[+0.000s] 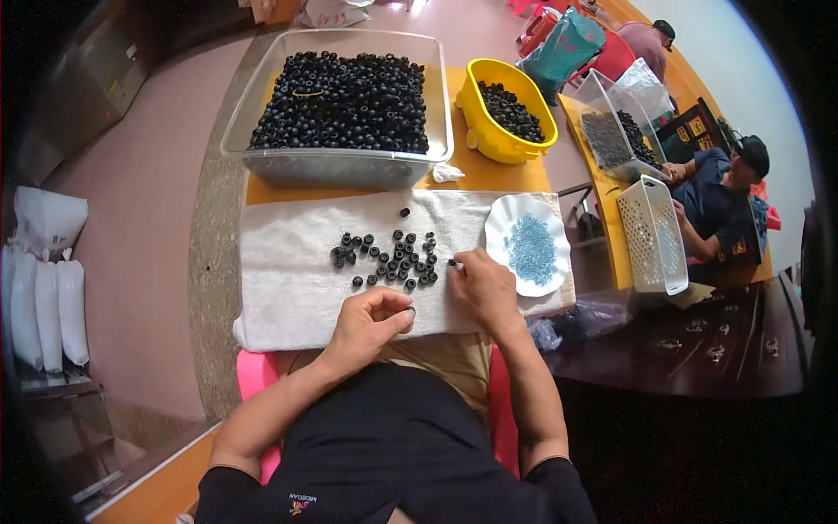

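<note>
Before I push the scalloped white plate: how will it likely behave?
The scalloped white plate may drag on the soft-looking white towel beneath it. It looks shallow, so tilting could spill the loose light-blue pieces inside. Lying flat, it seems unlikely to roll.

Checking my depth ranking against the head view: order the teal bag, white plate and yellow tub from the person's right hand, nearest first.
From the right hand:
1. White plate: just right of the hand, on the towel.
2. Yellow tub: ahead, past the towel.
3. Teal bag: farther ahead and right, beyond the tub.
</note>
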Demonstrator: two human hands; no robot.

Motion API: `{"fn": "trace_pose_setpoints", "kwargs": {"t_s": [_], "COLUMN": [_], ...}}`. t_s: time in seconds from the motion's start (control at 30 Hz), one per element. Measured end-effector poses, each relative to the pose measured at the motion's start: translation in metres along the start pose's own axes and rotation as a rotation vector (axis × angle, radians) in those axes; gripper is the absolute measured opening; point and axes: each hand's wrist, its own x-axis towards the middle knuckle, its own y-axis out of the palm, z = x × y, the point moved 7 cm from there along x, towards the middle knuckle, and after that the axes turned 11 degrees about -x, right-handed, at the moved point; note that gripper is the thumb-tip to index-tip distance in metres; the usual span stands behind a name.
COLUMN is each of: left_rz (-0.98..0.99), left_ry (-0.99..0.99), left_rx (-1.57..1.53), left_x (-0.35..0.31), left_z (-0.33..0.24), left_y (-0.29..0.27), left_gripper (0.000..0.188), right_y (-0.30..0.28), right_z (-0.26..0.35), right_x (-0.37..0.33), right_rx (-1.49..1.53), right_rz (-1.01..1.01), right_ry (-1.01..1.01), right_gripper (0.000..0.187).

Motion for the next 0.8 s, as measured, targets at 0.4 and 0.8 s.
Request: {"fn": "trace_pose_setpoints", "kwargs": {"t_s": [0.4,0.8], "left_rz": [0.009,0.042], "left_ry": [-0.029,-0.091], "left_rx": [-0.027,-0.064], "left_x": [-0.002,-0.006], "left_z": [0.002,0.010], "left_y": [-0.004,-0.002], "left_gripper": [0.019,0.018], "right_y": [-0.039,-0.033], "right_z": [-0.056,-0.093], "right_x": [-0.032,-0.011], "right_rx": [0.236,-0.150], "right_rz": [-0.236,-0.013], "right_ry": [0.140,0.128], "right_gripper": [0.015,0.013]}}
